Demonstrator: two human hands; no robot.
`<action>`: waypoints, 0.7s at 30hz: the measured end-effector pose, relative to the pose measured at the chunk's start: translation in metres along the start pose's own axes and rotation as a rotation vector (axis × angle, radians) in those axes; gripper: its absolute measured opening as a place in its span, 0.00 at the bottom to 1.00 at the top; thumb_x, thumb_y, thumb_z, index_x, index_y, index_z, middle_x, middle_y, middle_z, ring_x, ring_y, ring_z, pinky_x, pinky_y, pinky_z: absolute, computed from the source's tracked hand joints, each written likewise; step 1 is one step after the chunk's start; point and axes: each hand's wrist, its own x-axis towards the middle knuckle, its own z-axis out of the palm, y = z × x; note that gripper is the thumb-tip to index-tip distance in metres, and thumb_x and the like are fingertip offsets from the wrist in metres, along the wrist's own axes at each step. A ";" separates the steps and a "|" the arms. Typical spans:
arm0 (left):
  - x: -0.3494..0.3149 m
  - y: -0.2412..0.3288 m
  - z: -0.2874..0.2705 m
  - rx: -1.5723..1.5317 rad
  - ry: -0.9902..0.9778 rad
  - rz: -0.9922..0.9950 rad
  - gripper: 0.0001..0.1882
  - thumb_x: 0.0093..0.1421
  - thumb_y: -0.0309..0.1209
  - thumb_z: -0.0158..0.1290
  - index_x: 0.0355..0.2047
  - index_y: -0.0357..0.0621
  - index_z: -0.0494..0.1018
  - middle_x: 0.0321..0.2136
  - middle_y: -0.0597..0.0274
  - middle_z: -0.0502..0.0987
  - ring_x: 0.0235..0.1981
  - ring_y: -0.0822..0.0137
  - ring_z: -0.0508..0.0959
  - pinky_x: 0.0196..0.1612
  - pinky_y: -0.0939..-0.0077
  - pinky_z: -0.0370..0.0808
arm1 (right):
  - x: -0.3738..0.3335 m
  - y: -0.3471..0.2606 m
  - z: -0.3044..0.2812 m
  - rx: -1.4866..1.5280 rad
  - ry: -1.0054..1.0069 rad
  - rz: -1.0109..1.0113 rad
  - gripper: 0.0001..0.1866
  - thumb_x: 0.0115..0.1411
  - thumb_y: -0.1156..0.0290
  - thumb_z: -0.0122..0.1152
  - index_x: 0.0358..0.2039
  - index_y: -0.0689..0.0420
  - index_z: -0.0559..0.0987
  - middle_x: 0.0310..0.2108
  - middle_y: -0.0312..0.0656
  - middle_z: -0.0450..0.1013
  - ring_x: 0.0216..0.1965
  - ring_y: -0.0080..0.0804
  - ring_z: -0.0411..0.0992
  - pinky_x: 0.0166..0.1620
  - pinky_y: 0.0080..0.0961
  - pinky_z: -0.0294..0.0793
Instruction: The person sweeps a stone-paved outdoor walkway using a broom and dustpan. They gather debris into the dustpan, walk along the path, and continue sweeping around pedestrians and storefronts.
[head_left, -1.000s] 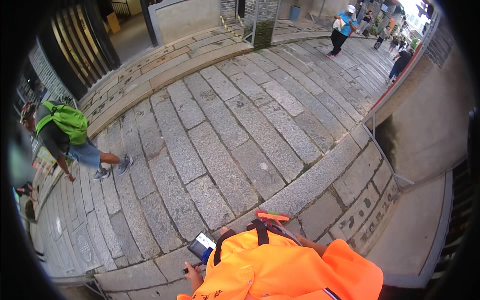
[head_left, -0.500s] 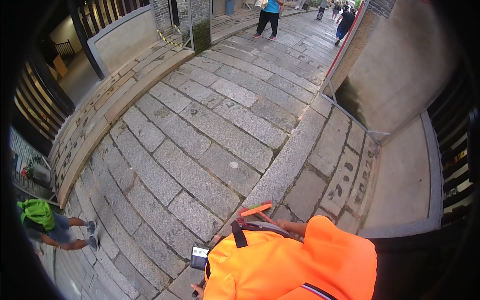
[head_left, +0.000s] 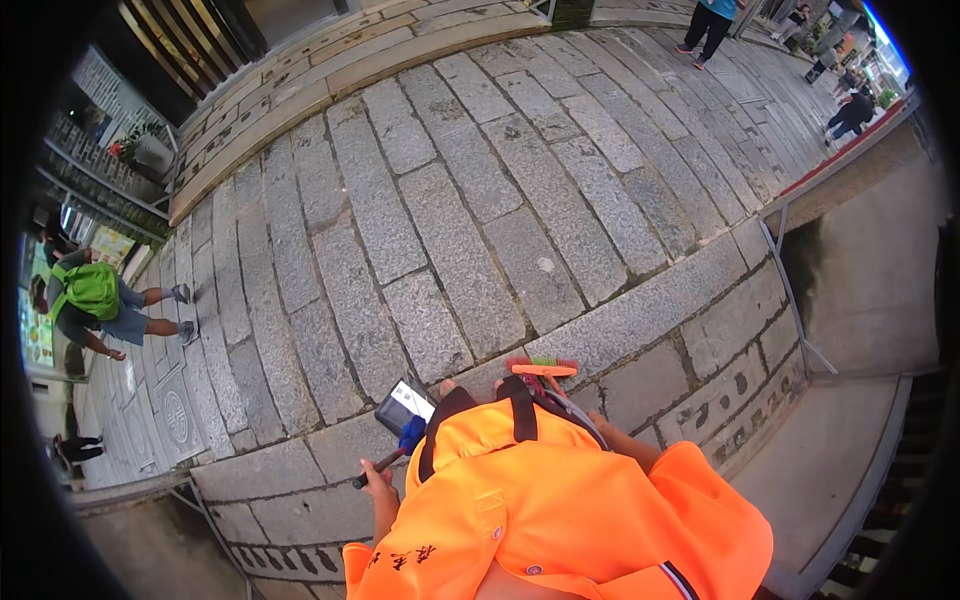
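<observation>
Head view: looking down over an orange shirt (head_left: 560,510), smooth fabric, dark strap across the chest.
Left hand (head_left: 378,492): fist-curled around a thin dark handle (head_left: 385,462) with blue grip; small dark dustpan (head_left: 405,408) at its far end, low over the paving.
Right hand: hidden behind shirt; grip cannot be told.
Orange broom head (head_left: 543,369): flat, just past the chest.
Ground: rough grey stone slabs (head_left: 450,220), long, mossy joints.
Surroundings: walker with green backpack (head_left: 92,290) far left.

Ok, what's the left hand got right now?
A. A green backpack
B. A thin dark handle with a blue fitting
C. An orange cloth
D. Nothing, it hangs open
B: the left hand is closed round the thin dark handle, which runs up past a blue fitting to a dark pan.
</observation>
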 end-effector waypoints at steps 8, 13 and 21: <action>-0.028 -0.026 -0.017 0.231 0.125 0.014 0.26 0.54 0.54 0.49 0.34 0.41 0.67 0.24 0.60 0.70 0.22 0.73 0.68 0.25 0.80 0.69 | -0.060 -0.092 -0.061 0.007 0.029 0.127 0.19 0.50 0.63 0.55 0.35 0.66 0.76 0.38 0.58 0.72 0.42 0.48 0.71 0.40 0.38 0.71; -0.041 -0.022 0.008 0.314 0.116 0.029 0.27 0.54 0.55 0.48 0.35 0.40 0.67 0.26 0.60 0.70 0.24 0.72 0.69 0.26 0.78 0.70 | -0.053 -0.050 -0.041 0.152 0.072 0.099 0.19 0.47 0.59 0.58 0.30 0.65 0.77 0.31 0.57 0.74 0.36 0.46 0.74 0.34 0.37 0.71; -0.003 -0.031 -0.031 0.064 0.067 -0.094 0.23 0.55 0.51 0.49 0.34 0.40 0.67 0.28 0.60 0.70 0.26 0.71 0.70 0.26 0.77 0.70 | -0.009 -0.013 -0.016 0.020 0.078 0.016 0.20 0.46 0.56 0.58 0.28 0.63 0.77 0.31 0.57 0.73 0.35 0.41 0.74 0.33 0.34 0.70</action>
